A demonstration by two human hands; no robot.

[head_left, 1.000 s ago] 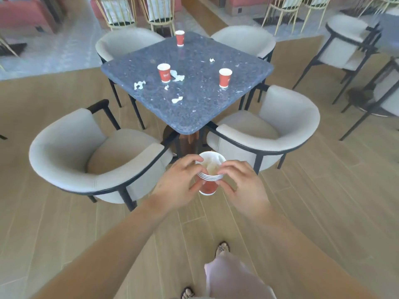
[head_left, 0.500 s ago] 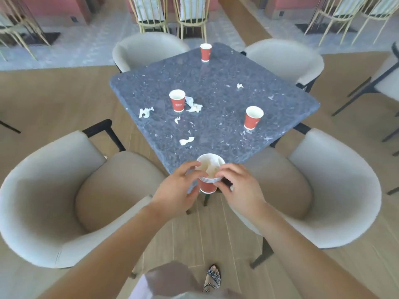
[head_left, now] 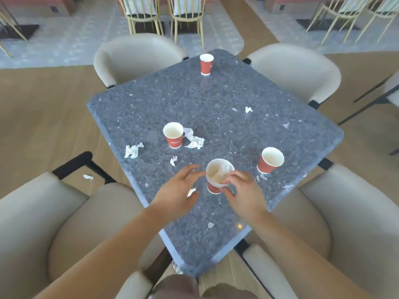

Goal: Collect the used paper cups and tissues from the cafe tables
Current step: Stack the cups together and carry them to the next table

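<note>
Head view: cup stack in right hand, left hand beside.

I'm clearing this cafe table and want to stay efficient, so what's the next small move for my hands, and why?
Probably reach the left hand, which is open, for the small tissue scrap beside it and drop it into the cup stack that the right hand holds. That scrap is the nearest litter.

We are in a cafe: a stone-topped bench ringed by padded armchairs, used paper cups, and more wire-backed chairs beyond.
</note>
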